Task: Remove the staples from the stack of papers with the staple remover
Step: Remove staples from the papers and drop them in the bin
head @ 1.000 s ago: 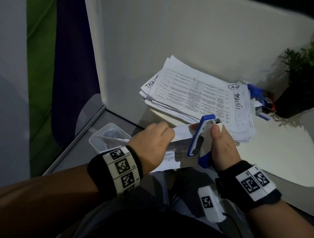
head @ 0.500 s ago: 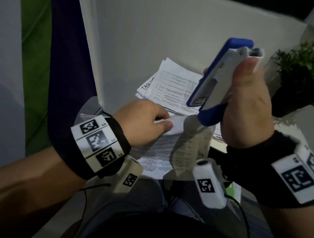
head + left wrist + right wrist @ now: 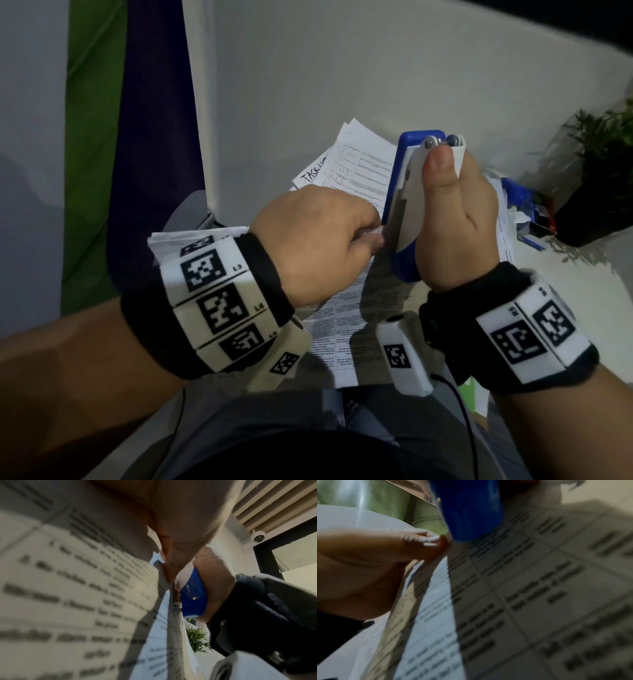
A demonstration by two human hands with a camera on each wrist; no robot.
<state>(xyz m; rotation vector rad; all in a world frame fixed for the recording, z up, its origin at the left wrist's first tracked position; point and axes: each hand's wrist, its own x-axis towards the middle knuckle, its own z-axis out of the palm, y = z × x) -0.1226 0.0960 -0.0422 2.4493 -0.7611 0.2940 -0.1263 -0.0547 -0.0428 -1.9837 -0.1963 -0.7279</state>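
the right hand [image 3: 455,219] grips a blue-and-white staple remover [image 3: 407,192], held upright with its pivot end up; the thumb lies flat along the white side and the other fingers are wrapped round the far side, out of sight from the head camera. the tool's lower blue end [image 3: 471,509] hangs just above a printed sheet.

the left hand [image 3: 315,243] sits just left of the tool, its fingers curled, and the fingertips [image 3: 431,539] pinch the corner of a set of printed papers [image 3: 339,329] right beside the remover's lower end. the left wrist view shows the thumb pressed against the sheet's edge [image 3: 164,566], with the blue end of the tool [image 3: 192,593] touching or nearly touching it; whether the jaws bite a staple cannot be told. the held papers hang down over the person's lap, in front of the near edge of the white worktop [image 3: 582,274].

the bigger stack of papers [image 3: 356,164] lies on the worktop behind both hands, one sheet marked "task". toward the right edge lie a blue stapler-like object [image 3: 520,198] with scraps of paper, and a dark-potted plant [image 3: 606,164]. a white bin with crumpled paper [image 3: 202,219] peeks out behind the left wrist, off the left edge.
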